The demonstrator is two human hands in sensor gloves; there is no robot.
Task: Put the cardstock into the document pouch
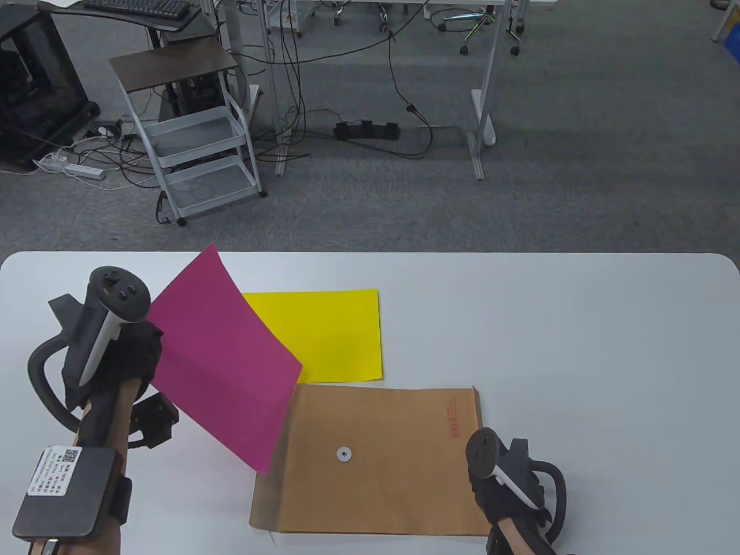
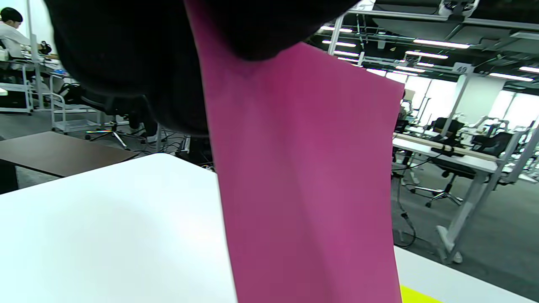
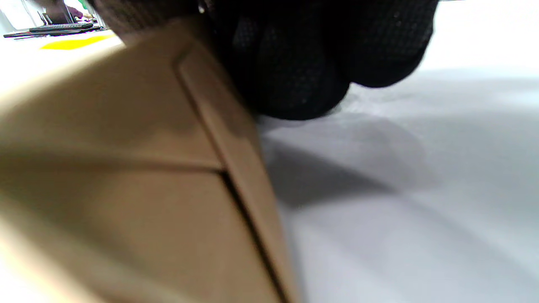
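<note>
Table view shows the left hand [image 1: 124, 352] pinching one edge of a magenta cardstock sheet [image 1: 222, 361], lifted and tilted, its low corner over the flap end of the flat brown paper document pouch [image 1: 381, 457]. Beyond that pouch lies a yellow cardstock sheet [image 1: 332, 335] on the white table [image 1: 549, 324]. At the pouch's opposite end the right hand [image 1: 509, 491] rests on its corner; whether those fingers grip it or only press, I cannot tell.

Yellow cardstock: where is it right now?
Table view: the yellow cardstock lies flat left of centre, just beyond the pouch, its left part hidden behind the magenta sheet held by the left hand.
</note>
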